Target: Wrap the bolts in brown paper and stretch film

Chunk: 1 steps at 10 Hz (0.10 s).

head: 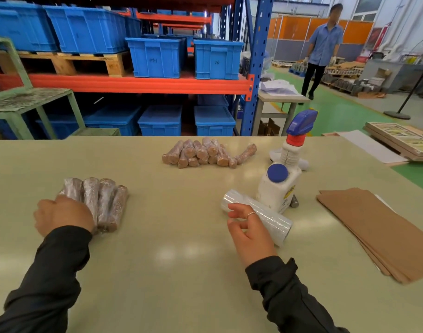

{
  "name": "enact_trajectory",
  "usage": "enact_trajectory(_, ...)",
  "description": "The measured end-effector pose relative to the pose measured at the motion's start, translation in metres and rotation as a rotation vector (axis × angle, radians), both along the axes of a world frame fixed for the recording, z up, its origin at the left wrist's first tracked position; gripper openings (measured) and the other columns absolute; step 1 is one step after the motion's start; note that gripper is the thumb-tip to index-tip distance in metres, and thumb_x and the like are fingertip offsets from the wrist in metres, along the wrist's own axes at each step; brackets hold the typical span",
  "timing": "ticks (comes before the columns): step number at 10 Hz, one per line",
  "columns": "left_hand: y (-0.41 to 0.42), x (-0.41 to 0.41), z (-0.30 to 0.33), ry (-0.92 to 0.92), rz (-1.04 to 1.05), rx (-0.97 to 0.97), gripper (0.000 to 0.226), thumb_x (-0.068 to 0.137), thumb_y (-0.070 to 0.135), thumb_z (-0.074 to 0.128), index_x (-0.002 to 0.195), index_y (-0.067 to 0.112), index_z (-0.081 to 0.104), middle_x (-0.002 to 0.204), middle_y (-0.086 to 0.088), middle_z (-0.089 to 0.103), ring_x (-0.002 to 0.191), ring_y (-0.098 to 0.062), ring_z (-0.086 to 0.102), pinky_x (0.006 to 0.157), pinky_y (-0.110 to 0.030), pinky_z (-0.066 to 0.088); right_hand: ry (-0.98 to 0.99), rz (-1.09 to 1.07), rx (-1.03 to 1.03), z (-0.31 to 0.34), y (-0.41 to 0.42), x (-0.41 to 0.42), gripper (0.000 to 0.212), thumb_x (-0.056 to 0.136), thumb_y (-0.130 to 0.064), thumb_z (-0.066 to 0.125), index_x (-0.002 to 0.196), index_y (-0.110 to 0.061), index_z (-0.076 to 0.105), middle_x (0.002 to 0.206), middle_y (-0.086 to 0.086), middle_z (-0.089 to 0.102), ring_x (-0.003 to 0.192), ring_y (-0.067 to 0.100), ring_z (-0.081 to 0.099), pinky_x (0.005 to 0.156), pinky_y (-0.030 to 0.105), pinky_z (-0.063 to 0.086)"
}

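The table [157,248] is pale olive-green, and both sleeves [49,280] on it are black. The wrapped bolts [102,203] are brown under glossy clear film, the paper sheets [383,231] plain brown, the film roll [260,217] milky clear. The bottle [277,186] is white with a blue cap; the crates [155,56] are blue on orange beams.

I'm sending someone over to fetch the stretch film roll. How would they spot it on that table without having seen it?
Start at the tan table and find the white bottle with the blue cap, right of centre. The film roll lies on its side just in front of that bottle, by the right hand. It is the only clear, glossy cylinder; the wrapped bolts are brown inside.
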<state>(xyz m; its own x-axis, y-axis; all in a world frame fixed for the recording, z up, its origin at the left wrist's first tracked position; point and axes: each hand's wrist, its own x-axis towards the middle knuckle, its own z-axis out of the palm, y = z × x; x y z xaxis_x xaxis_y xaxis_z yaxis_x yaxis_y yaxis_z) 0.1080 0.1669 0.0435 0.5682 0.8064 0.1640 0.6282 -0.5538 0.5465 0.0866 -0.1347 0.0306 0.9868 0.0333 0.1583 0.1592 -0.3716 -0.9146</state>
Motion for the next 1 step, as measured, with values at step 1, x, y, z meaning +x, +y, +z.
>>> enact_trajectory(1, 0.0001, -0.0060, -0.0075, -0.085, 0.016, 0.005, 0.033, 0.087, 0.009, 0.048, 0.115, -0.008, 0.053, 0.119, -0.034, 0.047, 0.110, -0.047, 0.045, 0.094, -0.052, 0.039, 0.005, -0.086, 0.146, 0.0128, -0.0150, -0.0061, 0.028, 0.093, -0.007, 0.048, 0.092, -0.034, 0.055, 0.102, -0.006, 0.060, 0.081, -0.001, 0.053, 0.069, 0.000, 0.038)
